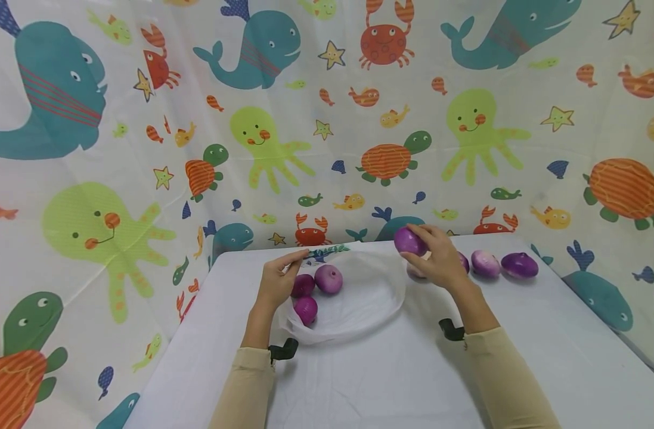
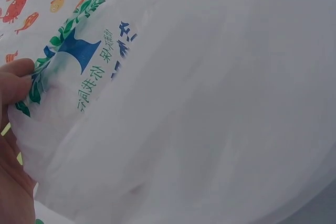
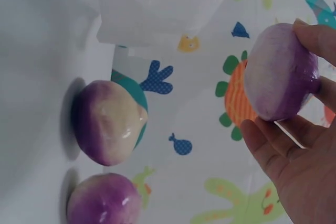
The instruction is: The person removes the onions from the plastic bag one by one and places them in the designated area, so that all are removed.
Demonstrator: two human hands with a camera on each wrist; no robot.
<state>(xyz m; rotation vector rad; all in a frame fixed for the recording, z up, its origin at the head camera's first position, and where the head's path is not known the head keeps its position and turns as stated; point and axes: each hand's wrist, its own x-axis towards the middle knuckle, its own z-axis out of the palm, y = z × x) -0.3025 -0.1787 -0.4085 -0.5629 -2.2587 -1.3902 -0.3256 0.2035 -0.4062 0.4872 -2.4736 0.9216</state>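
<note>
My left hand (image 1: 275, 285) pinches the rim of a thin white plastic bag (image 1: 353, 304) between thumb and fingers. Green and blue print on the bag (image 2: 79, 51) shows beside those fingertips in the left wrist view. Inside the open bag lie three purple onions (image 1: 328, 279), grouped at its left side. Raised above the table, right of the bag's mouth, my right hand (image 1: 438, 257) holds another purple onion (image 1: 409, 241). In the right wrist view the thumb and fingertips grip that onion (image 3: 281, 72), whose skin is pale on one side.
Several more purple-and-white onions (image 1: 485, 264) stand in a row at the back right of the white table (image 1: 369, 381), partly behind my right hand. A curtain printed with sea animals (image 1: 337, 119) hangs behind the table. Dark wrist bands (image 1: 451, 329) show on both arms.
</note>
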